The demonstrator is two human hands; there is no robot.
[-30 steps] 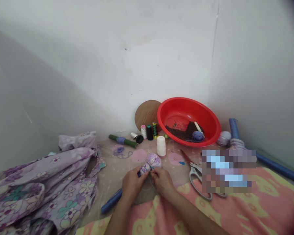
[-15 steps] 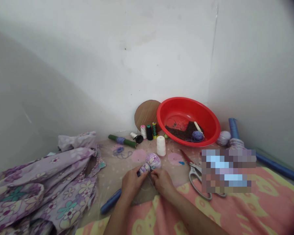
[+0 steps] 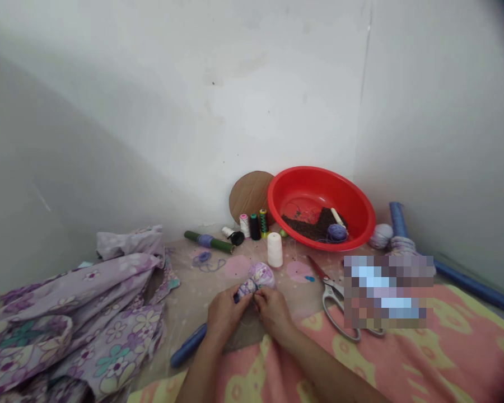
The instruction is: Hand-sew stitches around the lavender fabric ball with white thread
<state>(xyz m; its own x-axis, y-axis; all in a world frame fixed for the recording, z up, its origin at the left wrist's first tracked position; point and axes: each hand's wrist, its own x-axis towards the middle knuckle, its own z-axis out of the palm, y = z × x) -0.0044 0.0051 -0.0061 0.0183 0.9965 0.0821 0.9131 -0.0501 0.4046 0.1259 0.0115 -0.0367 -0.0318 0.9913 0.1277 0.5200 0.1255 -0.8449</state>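
My left hand (image 3: 225, 312) is closed around a blue rod (image 3: 189, 346), whose lower end sticks out below the wrist. At the rod's upper end is a round bundle of purple flowered cloth (image 3: 262, 275), with a gathered neck just beyond my left fingers. My right hand (image 3: 274, 312) is closed in a pinch at that neck, close to the left thumb. A faint thread runs by its fingertips, mostly hidden by the fingers. A white thread cone (image 3: 275, 250) stands just behind the cloth bundle.
A red basin (image 3: 363, 226) holding dark material and a purple yarn ball leans at the back. Scissors (image 3: 334, 296) lie to the right, near a blurred patch. Flowered fabric (image 3: 109, 313) is heaped left. Several thread spools (image 3: 254, 226) and a green tube (image 3: 210, 242) line the wall.
Both hands stay at the bundle's neck, with only slight movement of the right fingers toward it. The whole view has shifted a little.
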